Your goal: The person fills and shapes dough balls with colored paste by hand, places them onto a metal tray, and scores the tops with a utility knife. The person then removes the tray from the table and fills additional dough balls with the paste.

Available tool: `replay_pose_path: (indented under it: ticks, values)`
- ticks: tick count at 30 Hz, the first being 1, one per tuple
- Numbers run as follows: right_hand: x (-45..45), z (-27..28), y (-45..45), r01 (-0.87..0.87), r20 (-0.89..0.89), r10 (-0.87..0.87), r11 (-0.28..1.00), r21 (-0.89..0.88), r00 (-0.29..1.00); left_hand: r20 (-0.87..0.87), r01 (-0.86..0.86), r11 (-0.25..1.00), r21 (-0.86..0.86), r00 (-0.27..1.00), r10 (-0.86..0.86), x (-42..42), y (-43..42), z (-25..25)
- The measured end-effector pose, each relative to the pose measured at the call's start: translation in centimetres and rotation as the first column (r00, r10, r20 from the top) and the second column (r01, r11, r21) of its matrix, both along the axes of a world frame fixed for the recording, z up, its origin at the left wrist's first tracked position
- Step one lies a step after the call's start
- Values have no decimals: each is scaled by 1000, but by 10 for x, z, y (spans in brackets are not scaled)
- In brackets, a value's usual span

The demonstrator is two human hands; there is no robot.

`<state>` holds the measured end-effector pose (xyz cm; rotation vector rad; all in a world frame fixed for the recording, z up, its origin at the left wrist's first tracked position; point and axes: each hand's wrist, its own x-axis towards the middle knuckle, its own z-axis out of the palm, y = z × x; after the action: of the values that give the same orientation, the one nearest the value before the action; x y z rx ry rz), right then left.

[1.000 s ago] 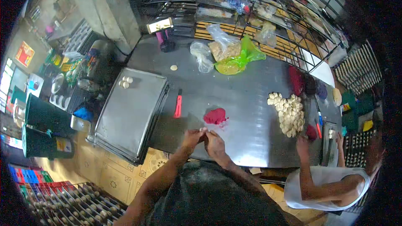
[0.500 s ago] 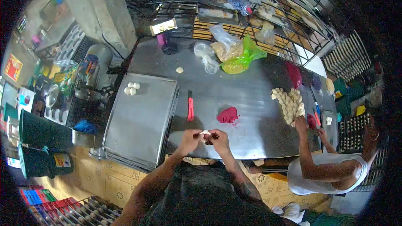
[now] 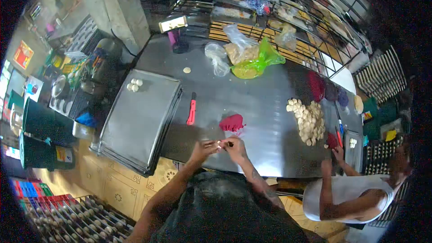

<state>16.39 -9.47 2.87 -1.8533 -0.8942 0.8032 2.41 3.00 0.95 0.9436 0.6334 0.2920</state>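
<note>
Between my two hands, over the near edge of the dark table, is a small piece of white dough (image 3: 219, 144), mostly covered by fingers. My left hand (image 3: 204, 150) pinches it from one side and my right hand (image 3: 235, 149) from the other. Just beyond my fingers lies a crumbly mound of deep red filling (image 3: 231, 123). A red box cutter (image 3: 192, 112) rests to its left. Several white dough balls (image 3: 134, 85) sit grouped at the far end of the stacked metal trays (image 3: 139, 119). Farther back on the table is one flat dough disc (image 3: 186, 70).
To the right, a co-worker (image 3: 351, 198) stands near a large pile of dough pieces (image 3: 308, 123) and another red mound (image 3: 331, 141). Plastic bags (image 3: 245, 68) and a phone (image 3: 173, 24) are at the back. Racks (image 3: 76, 225) of dough balls stand behind on the left.
My fingers have closed in around the dough, and less white shows. The camera view has shifted slightly. The co-worker's nearer hand has drawn back from the dough pile.
</note>
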Motion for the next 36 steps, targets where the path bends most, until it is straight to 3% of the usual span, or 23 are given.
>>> replay_pose_path:
  ticks: [1, 2, 4, 6, 8, 10, 13, 14, 15, 17, 18, 20, 21, 25, 28, 30, 32, 33, 34, 35, 36]
  values:
    - [9, -1, -2, -20, -29, 18, 999, -49, 999, -2, -15, 1000, 2, 1000, 15, 2, -7, 1]
    - [17, -1, -5, -36, -31, 35, 998, -45, 999, -64, 36, 972, 233, 998, -22, 0, -12, 2]
    - [23, -2, -15, -197, -53, 196, 980, -16, 979, -226, 185, 762, 621, 973, -52, -10, -22, 7]
    - [21, -6, -22, -281, -79, 279, 960, -4, 957, -298, 235, 705, 669, 954, -35, -16, -25, 13]
    - [16, -23, -18, -288, 304, 218, 935, 207, 927, -407, 336, 569, 750, 913, -3, -15, -25, 24]
    - [5, -32, -12, -327, 470, 156, 894, 307, 869, -448, 335, 597, 729, 893, 47, -9, -30, 47]
    - [-12, -22, 12, -277, 469, 139, 930, 240, 872, -516, 329, 638, 697, 847, 127, -5, -25, 57]
    - [-13, -15, 18, -271, 467, 140, 936, 224, 873, -389, 183, 755, 630, 915, 103, -8, -19, 36]
    - [-10, 2, 24, -244, 406, 170, 960, 139, 898, -250, 43, 850, 525, 962, 106, -13, -12, 14]
    - [-2, 24, 42, -207, 279, 209, 978, -38, 937, -108, -96, 917, 388, 983, 148, -19, 7, 20]
    - [-1, 20, 53, -219, 274, 222, 975, -40, 936, -137, -123, 920, 372, 973, 186, -20, 26, 27]
    - [-5, -2, 73, -126, 17, 125, 991, 38, 992, -202, -165, 928, 335, 949, 241, -25, 62, 54]
    - [-8, -10, 87, -63, -111, 71, 996, 70, 991, -206, -161, 929, 333, 949, 238, -29, 77, 57]
    - [-27, -4, 154, -89, -263, 135, 980, 178, 955, -166, -29, 951, 308, 982, 84, -45, 137, 54]
    - [-41, 9, 204, -162, -202, 200, 968, 192, 959, -181, -27, 964, 265, 980, 77, -63, 197, 36]
    - [-45, 22, 224, -181, -170, 215, 964, 196, 962, -189, 15, 856, 517, 977, 96, -75, 250, 15]
    - [-52, 40, 227, -58, -388, 126, 982, 182, 913, -55, -167, 753, 636, 964, 261, -82, 307, 6]
    - [-54, 43, 225, 8, -486, 76, 986, 169, 870, 77, -308, 745, 592, 942, 328, -76, 339, -5]
    - [-51, 38, 218, 35, -477, 49, 985, 166, 877, 200, -439, 731, 522, 896, 396, -67, 370, -16]
    - [-45, 29, 204, 58, -579, -4, 995, 75, 815, 134, -257, 447, 857, 948, 288, -62, 399, -6]
    - [-41, 21, 188, 68, -670, -61, 998, -16, 740, 32, -43, 47, 998, 975, 221, -60, 418, 7]
